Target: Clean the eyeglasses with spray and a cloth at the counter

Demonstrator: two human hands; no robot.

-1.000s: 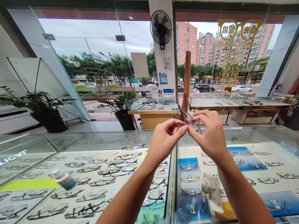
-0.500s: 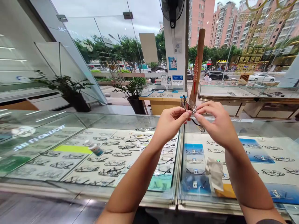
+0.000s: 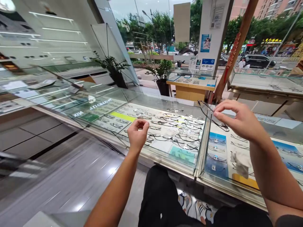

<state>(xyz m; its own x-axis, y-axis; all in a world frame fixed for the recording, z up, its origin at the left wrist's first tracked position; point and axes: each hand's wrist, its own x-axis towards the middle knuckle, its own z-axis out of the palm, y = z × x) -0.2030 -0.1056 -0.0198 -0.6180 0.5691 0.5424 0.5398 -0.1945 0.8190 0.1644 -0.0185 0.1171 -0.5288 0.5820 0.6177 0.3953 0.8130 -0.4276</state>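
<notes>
Grey cloth point(image 3: 241, 164) atop counter point(image 3: 227, 190); right hand point(image 3: 239, 121) pinches glasses point(image 3: 216, 123); left hand point(image 3: 137, 135) curled, fingertips point(image 3: 146, 124) possibly touching, partly masking bottle point(image 3: 139, 115).

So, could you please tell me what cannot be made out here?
Head view, held glasses: pinched spot, covered by the right hand.
Head view, white bottle: lower part, behind the left hand.
Head view, pillar notice: print, too small.
Head view, left wall shelves: item details, blurred.

The glass counter point(image 3: 148, 95) bears 1 crumpled cloth point(image 3: 240, 162) and 1 partly hidden bottle point(image 3: 139, 116).
</notes>
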